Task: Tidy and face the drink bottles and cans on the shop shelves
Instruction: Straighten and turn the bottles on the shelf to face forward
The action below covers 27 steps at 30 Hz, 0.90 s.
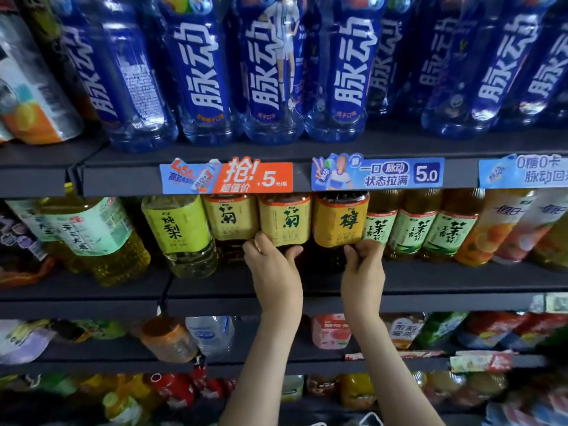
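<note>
We find the left hand (pixel 272 267) curled round the lower body of a yellow-labelled bottle (pixel 284 219), thumb on its left side and fingers wrapped beneath the label. The right hand (pixel 364 269) grips the foot of the neighbouring amber-labelled bottle (pixel 339 221) likewise, fingers bent about its right side. Both bottles stand upright near the front edge of the middle shelf (pixel 461 281), about midway along it, labels outward and close side by side. Green-labelled tea bottles (pixel 408 230) stand close against the amber one on the right; a lime-labelled bottle (pixel 175 229) stands further left. Blue bottles (pixel 203 72) line the shelf above, behind its price strips (pixel 226 176). In our judgement the step in hand is facing this pair. The next move calls for a slight twist and a draw forward, to bring both into line with their neighbours, with care not to jostle the adjoining tea bottles.
</note>
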Available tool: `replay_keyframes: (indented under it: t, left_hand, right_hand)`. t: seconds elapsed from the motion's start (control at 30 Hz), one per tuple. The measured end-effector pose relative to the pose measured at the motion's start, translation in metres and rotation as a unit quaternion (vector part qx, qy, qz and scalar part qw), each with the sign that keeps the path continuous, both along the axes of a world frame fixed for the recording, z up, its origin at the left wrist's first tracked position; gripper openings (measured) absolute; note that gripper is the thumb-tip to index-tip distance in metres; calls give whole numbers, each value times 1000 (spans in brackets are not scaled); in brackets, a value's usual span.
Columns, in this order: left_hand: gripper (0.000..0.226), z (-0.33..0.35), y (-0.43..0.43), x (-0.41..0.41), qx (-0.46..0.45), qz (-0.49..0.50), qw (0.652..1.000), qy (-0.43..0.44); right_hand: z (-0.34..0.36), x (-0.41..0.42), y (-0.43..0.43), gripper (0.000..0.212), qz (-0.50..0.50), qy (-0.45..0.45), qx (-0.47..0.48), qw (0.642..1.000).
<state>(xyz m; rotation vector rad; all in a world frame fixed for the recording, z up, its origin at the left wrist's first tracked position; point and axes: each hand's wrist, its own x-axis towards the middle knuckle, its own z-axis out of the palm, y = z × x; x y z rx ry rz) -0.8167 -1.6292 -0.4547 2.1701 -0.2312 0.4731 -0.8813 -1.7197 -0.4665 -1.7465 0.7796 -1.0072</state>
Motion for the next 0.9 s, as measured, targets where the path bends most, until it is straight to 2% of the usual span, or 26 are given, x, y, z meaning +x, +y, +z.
replay_keyframes:
  t: [0.13,0.27,0.37,0.47,0.53,0.6,0.7,0.8,0.9]
  left_hand:
    - [58,1,6,3,76,4,997,-19]
    - [51,3,31,0,95,33,991,-85]
    - [53,3,65,-2,21,77,992,-99]
    - [63,-3,103,11,-80,113,988,-73]
    - [75,-6,125,27,-101,90,991,-20]
    - [86,-5,143,46,-84,54,995,30]
    - [88,-3,155,70,-55,-13,997,55]
    - [74,-6,159,80,-28,-51,997,51]
    - [69,-7,160,83,-36,-56,996,57]
  right_hand:
    - [-2,3,6,40,14,27,-37,999]
    - [5,12,12,43,-8,38,-22,999]
    - [11,13,24,42,-22,22,-12,999]
    - [16,11,56,37,-10,-3,-6,1000]
    - [15,16,83,36,29,2,-17,999]
    - [8,27,107,38,65,15,-36,997]
    - [1,47,133,41,78,22,-20,996]
    - [-4,64,148,36,48,36,-19,998]
    - [-7,70,147,19,-50,51,-32,997]
